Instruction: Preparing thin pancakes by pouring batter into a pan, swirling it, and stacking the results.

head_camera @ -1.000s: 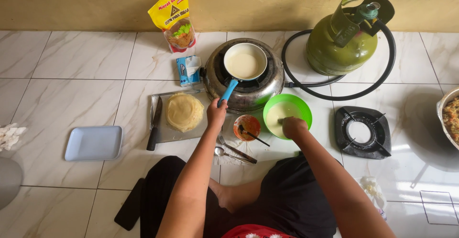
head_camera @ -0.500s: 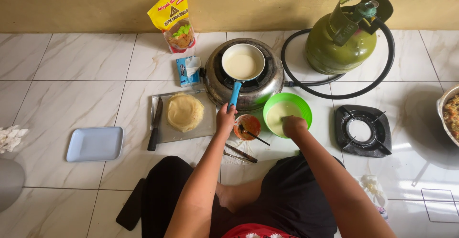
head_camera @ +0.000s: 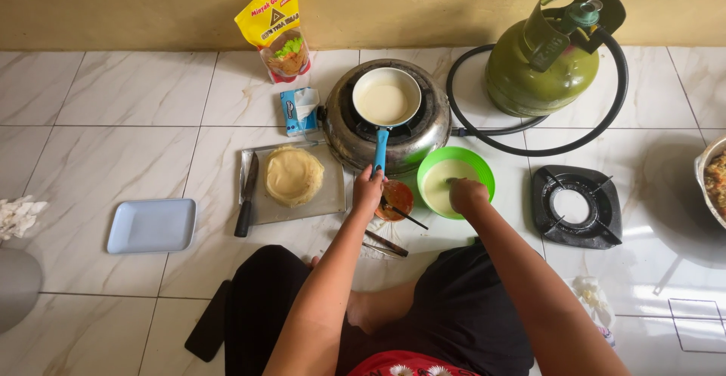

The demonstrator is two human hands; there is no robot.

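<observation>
Standing by wall: yellow oil pouch. Left hand grips batter-filled pan's blue handle; right hand, closed, in green batter bowl, contents unclear.

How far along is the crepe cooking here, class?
Done: a stack of cooked crepes lies on the tray. In hand: the left hand grips the blue handle of the small pan, which holds pale batter; the right hand is in the green bowl. Left: batter remains in that bowl.
</observation>
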